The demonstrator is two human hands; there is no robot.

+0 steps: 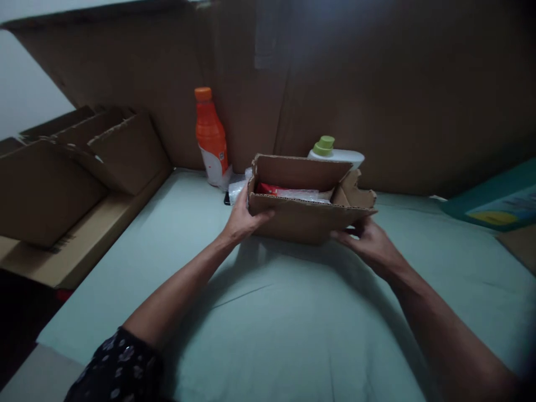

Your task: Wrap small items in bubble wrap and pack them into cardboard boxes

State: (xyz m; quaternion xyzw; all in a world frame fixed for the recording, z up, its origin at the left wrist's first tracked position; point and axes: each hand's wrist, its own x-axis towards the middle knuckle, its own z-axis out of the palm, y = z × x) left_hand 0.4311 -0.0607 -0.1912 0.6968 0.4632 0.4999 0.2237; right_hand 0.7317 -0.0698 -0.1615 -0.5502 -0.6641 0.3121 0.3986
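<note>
Pale green sheeting (272, 335) covers the surface before you, with tall brown cardboard panels (377, 84) standing as a backdrop behind it. Both your arms stretch forward to the small cardboard box (301, 220) lying on the sheet. Your left hand (243, 218) grips the box's left end, thumb laid along the front wall's top edge and fingers wrapped round the side. Your right hand (368, 243) is closed against the box's lower right corner, fingers tucked under the folded-out flap; a dark patterned sleeve (117, 371) shows at your left elbow.

That box is open at the top, its rear flap upright, its right flap torn and crumpled. Inside it lies something red (268, 189) beside clear wrapping (301, 195). Behind the box to the left stands an orange bottle (210, 137); directly behind it is a white bottle with a green cap (335, 152). Far left of the box, flattened cartons (84, 167) are stacked.
</note>
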